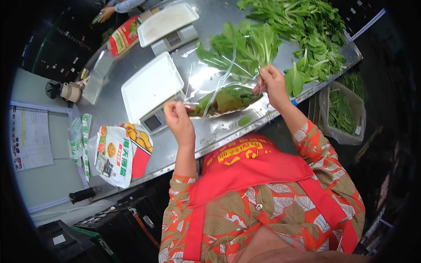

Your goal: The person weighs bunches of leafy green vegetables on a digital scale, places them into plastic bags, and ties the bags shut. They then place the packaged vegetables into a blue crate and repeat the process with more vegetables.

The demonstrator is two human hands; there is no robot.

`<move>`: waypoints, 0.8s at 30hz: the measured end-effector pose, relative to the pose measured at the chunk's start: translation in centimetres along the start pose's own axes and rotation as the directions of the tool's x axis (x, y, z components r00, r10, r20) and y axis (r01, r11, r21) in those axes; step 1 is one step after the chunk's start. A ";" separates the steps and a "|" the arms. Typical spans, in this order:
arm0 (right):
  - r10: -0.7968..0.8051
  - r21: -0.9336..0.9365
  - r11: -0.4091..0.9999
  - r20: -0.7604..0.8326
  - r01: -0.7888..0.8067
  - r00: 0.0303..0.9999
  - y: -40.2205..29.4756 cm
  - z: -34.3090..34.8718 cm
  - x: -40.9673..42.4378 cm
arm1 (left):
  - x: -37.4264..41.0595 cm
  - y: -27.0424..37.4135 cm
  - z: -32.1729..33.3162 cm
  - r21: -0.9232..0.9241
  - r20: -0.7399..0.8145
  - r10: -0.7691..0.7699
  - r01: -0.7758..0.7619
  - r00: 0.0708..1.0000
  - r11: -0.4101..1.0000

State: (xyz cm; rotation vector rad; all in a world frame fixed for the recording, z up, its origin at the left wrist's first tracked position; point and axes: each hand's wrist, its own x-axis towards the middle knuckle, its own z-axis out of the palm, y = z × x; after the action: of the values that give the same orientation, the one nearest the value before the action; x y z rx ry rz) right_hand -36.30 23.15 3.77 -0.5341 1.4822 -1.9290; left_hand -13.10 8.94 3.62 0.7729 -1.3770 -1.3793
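Note:
My left hand (179, 121) pinches one end of a clear plastic bag (192, 77). The bag's other end is gripped between the thumb and fingers of my right hand (273, 86). The film is stretched between both hands, creased and shiny, above the steel table (177, 146). Green leaves (230, 100) show through its near part; I cannot tell whether they lie inside or under it. Just beyond my right hand lies a bunch of leafy greens (263, 42), partly covered by the film. A scale with a white tray (153, 87) stands beside my left hand.
A second scale (169, 24) stands farther back, near a red printed bag (123, 36). More leafy greens (296, 19) are heaped at far right. A lined crate of greens (343, 111) sits below the right edge. White printed packaging (115, 156) lies at left. Another person's hand (107, 14) shows at top left.

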 end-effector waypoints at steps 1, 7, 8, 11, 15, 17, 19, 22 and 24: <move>0.101 0.018 0.995 -0.044 -0.100 0.994 -0.2 0.2 -2.1 | -1.9 0.1 -0.9 0.038 -0.003 -0.079 0.080 0.997 0.996; 0.663 0.074 0.748 -0.075 -0.659 0.744 5.6 -4.3 -10.5 | -11.4 -1.3 -5.5 -0.006 0.050 -0.763 0.764 0.644 0.645; 0.685 0.077 0.728 -0.068 -0.681 0.725 6.1 -4.6 -10.8 | -11.5 -1.8 -5.9 -0.049 0.102 -0.793 0.799 0.601 0.600; 0.689 0.009 0.724 -0.070 -0.690 0.722 5.7 -4.1 -10.1 | -10.1 -0.9 -5.7 -0.009 0.167 -0.846 0.859 0.506 0.512; 0.696 -0.012 0.717 -0.031 -0.696 0.717 5.7 -4.2 -9.8 | -8.2 0.0 -4.6 0.148 0.192 -0.861 0.853 0.471 0.500; 0.704 0.015 0.708 -0.078 -0.706 0.705 5.9 -4.2 -10.0 | -8.0 -1.2 -5.1 0.155 0.192 -0.860 0.851 0.472 0.502; 0.721 0.026 0.691 -0.102 -0.722 0.686 6.5 -4.5 -10.4 | -8.0 -2.6 -5.0 0.028 0.192 -0.849 0.862 0.493 0.507; 0.750 -0.015 0.656 -0.103 -0.755 0.653 7.9 -5.2 -10.6 | -9.3 -3.8 -5.1 -0.017 0.129 -0.936 0.945 0.327 0.327; 0.760 -0.089 0.632 -0.121 -0.770 0.639 8.0 -5.4 -10.5 | -9.3 -5.0 -5.5 0.013 0.168 -0.937 0.949 0.308 0.314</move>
State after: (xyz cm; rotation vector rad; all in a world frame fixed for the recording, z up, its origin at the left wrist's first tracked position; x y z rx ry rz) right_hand -30.45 32.97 -4.75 0.1426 1.5402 -1.1687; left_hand -6.19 15.08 -3.97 1.6123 -0.8678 -2.4456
